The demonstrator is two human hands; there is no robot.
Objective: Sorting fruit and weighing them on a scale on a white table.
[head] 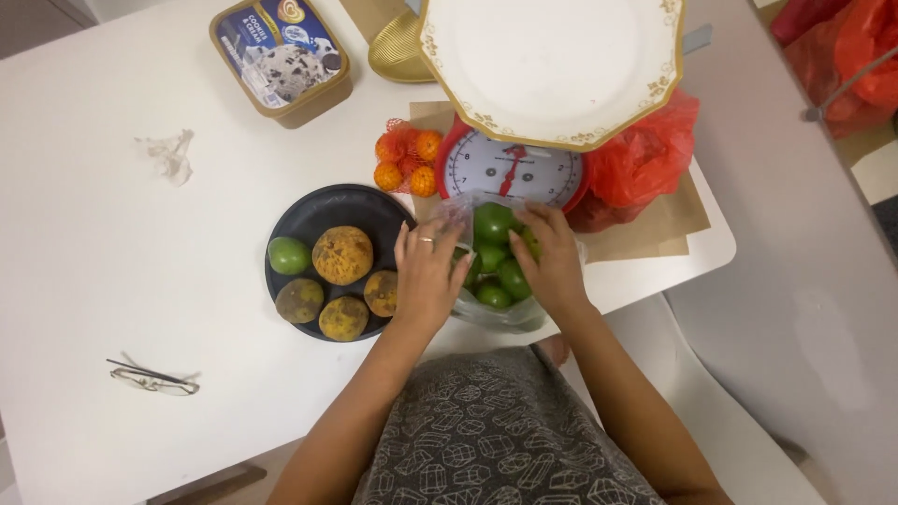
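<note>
A clear plastic bag of green limes lies at the table's near edge, in front of a red kitchen scale. My left hand, a ring on one finger, grips the bag's left side. My right hand holds its right side, fingers among the limes. Just left of my left hand sits a black plate with one green lime and several brownish-yellow round fruits.
A white gold-rimmed plate rests on top of the scale. A net of small oranges lies left of the scale, a red plastic bag to its right. An ice-cream tub, crumpled plastic and eyeglasses lie on the white table.
</note>
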